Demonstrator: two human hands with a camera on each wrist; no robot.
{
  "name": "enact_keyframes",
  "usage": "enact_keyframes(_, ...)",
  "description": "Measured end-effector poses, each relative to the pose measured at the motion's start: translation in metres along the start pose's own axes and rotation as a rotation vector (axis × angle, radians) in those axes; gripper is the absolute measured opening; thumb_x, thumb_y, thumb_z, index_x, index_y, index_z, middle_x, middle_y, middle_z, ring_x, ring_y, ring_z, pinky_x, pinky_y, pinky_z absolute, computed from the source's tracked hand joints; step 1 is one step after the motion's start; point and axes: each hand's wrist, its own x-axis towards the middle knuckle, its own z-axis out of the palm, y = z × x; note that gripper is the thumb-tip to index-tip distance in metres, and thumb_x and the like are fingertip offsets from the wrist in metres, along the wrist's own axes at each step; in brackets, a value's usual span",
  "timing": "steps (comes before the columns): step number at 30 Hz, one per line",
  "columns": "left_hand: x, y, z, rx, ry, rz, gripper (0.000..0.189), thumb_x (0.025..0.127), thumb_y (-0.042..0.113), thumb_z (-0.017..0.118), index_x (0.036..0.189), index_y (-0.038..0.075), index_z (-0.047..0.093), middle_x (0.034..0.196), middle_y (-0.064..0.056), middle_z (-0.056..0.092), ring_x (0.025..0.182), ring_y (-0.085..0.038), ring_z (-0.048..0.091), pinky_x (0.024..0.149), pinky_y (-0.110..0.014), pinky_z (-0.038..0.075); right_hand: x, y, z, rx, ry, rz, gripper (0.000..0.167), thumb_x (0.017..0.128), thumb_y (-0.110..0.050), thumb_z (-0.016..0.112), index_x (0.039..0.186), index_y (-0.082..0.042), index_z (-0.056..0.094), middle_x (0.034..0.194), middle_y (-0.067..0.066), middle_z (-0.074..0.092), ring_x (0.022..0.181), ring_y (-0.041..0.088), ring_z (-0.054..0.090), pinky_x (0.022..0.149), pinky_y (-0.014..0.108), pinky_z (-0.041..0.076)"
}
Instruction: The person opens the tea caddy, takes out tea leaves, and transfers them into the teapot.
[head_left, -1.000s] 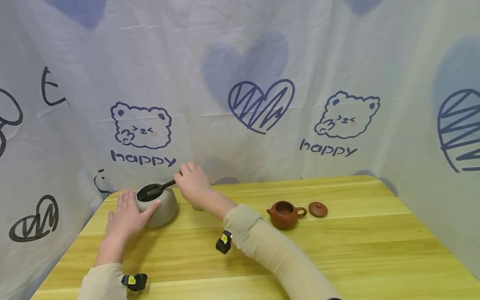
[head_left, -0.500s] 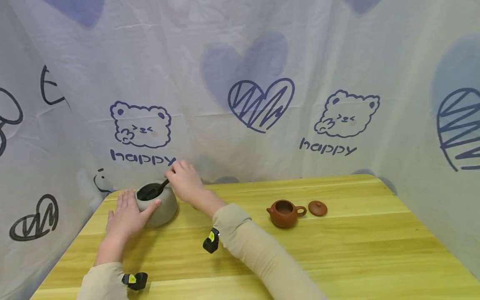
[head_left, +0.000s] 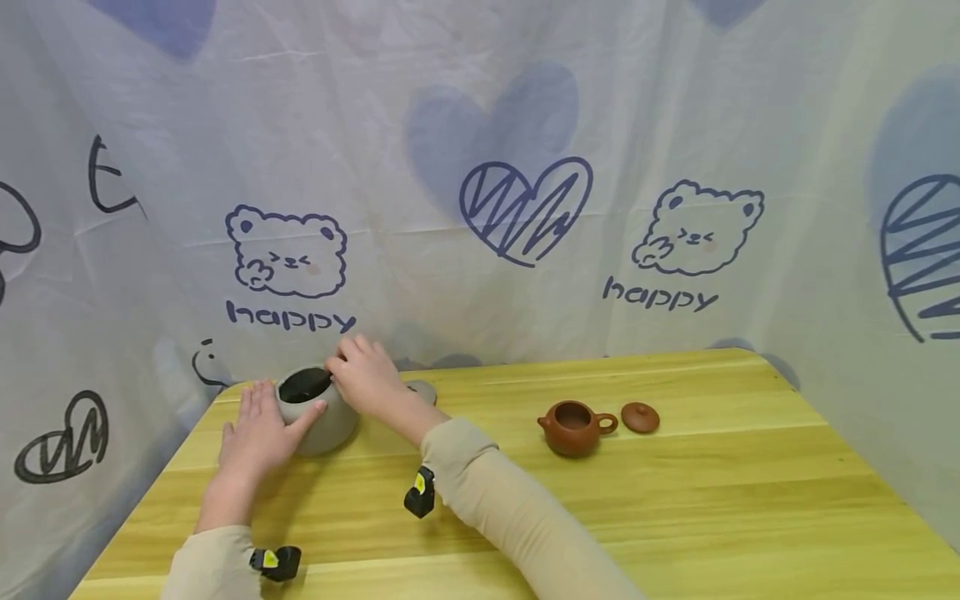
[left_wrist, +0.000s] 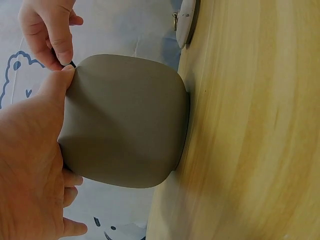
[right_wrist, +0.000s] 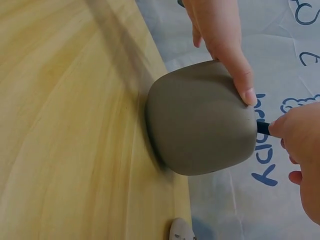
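A rounded grey jar with a wide dark mouth stands at the table's back left. My left hand holds it from the left, the thumb lying along the near side by the rim and the fingers spread over the far side. Just above the right part of the rim, my right hand pinches the handle of a dark scoop. The scoop's head is down inside the jar; the right wrist view shows only a short piece of handle between rim and fingers.
Behind my right forearm lies a grey lid with a small metal knob. A reddish-brown clay teapot stands uncovered to the right, its small lid beside it. A printed cloth hangs close behind the wooden table.
My right hand has moved left and then down to the jar's rim, taking the scoop deeper into the jar. The left hand keeps its place on the jar.
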Motion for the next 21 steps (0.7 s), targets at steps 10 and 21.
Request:
enact_keyframes(10, -0.0010, 0.0017, -0.0006, 0.002, 0.001, -0.003, 0.116, 0.088, 0.079, 0.033, 0.151, -0.012, -0.003, 0.156, -0.038, -0.006, 0.146, -0.053, -0.003, 0.107, -0.079, 0.004, -0.0016, -0.0004, -0.0017, -0.019, -0.016, 0.118, 0.032, 0.099, -0.051, 0.046, 0.106, -0.027, 0.067, 0.107, -0.010, 0.058, 0.099, 0.010, 0.050, 0.081, 0.025, 0.044)
enact_keyframes(21, 0.0001, 0.0004, -0.0001, 0.000, 0.002, -0.006, 0.116, 0.088, 0.079, 0.034, 0.151, -0.013, -0.002, 0.156, -0.038, -0.005, 0.146, -0.053, -0.002, 0.107, -0.079, 0.004, -0.0010, 0.0015, 0.0064, -0.098, 0.198, 0.028, 0.026, 0.099, -0.046, 0.052, 0.103, -0.025, 0.067, 0.105, -0.010, 0.060, 0.097, 0.010, 0.051, 0.076, 0.023, 0.043)
